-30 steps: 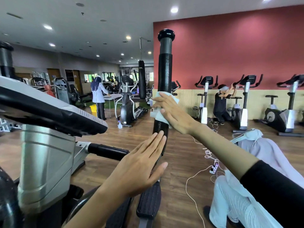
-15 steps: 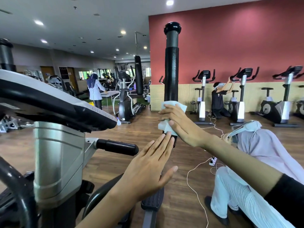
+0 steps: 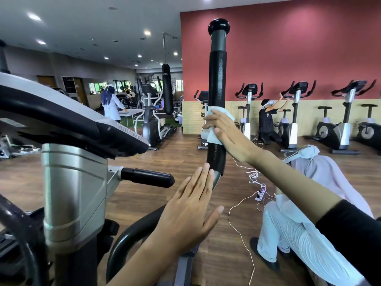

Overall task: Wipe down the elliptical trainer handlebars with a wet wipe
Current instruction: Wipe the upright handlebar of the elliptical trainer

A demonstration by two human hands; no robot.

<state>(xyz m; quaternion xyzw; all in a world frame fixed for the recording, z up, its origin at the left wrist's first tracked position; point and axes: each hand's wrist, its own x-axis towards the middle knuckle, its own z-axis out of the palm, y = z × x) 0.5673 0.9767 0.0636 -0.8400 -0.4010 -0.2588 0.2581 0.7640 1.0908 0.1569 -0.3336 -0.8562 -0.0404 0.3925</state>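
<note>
- The right hand [image 3: 226, 139] reaches up to the upright black handlebar [image 3: 217, 79]. Its fingers [image 3: 214, 120] bend across the foam sleeve, their tips showing past its left edge.
- A white wipe [image 3: 211, 139] is trapped under those fingers and the thumb. It is wrapped against the bar, with its edges sticking out above and below the fingers.
- The left hand [image 3: 191, 209] is flat, its fingers [image 3: 201, 182] straight and together, holding nothing. The tips sit at the bare curved part of the bar just below the sleeve and seem to touch it.
- Left of those fingertips a short black side grip [image 3: 147, 178] juts from the machine's post.
- Right of both hands a person in pale clothes [image 3: 305, 234] crouches on the wood floor [image 3: 185, 145] near a power strip [image 3: 260, 194].
</note>
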